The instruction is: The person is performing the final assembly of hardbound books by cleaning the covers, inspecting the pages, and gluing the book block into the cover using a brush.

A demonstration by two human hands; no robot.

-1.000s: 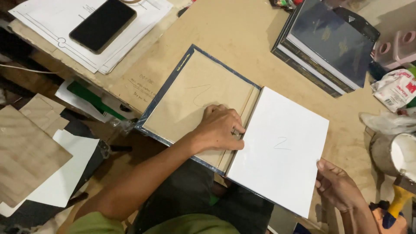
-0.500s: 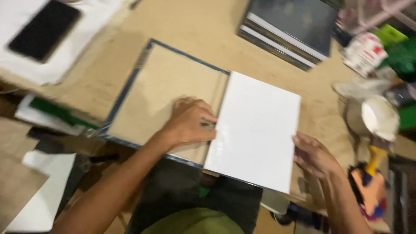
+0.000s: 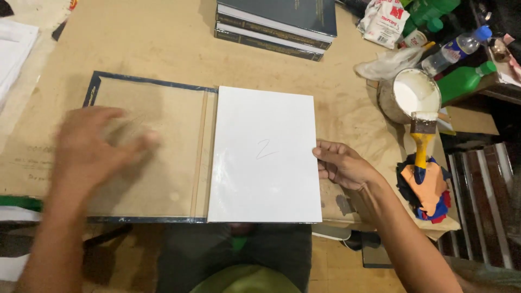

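An opened dark blue book cover (image 3: 146, 116) lies flat on the brown table (image 3: 135, 43), its tan board inside facing up. A white block of pages (image 3: 263, 154) with a pencil mark rests on the cover's right half. My left hand (image 3: 89, 146), blurred by motion, hovers open over the cover's left board. At the page block's right edge rests my right hand (image 3: 339, 163), fingertips touching that edge.
A stack of dark books (image 3: 277, 21) sits at the back. On the right stand a pot of white glue (image 3: 410, 95), a yellow-handled brush (image 3: 420, 141), coloured rags (image 3: 429, 187), plastic bottles (image 3: 461, 81) and a crumpled bag (image 3: 380, 16). White papers (image 3: 13, 49) lie far left.
My left hand has slid left from the spine area onto the left board. The view has shifted right, bringing the glue pot and brush into sight. My right hand stays at the page block's edge.
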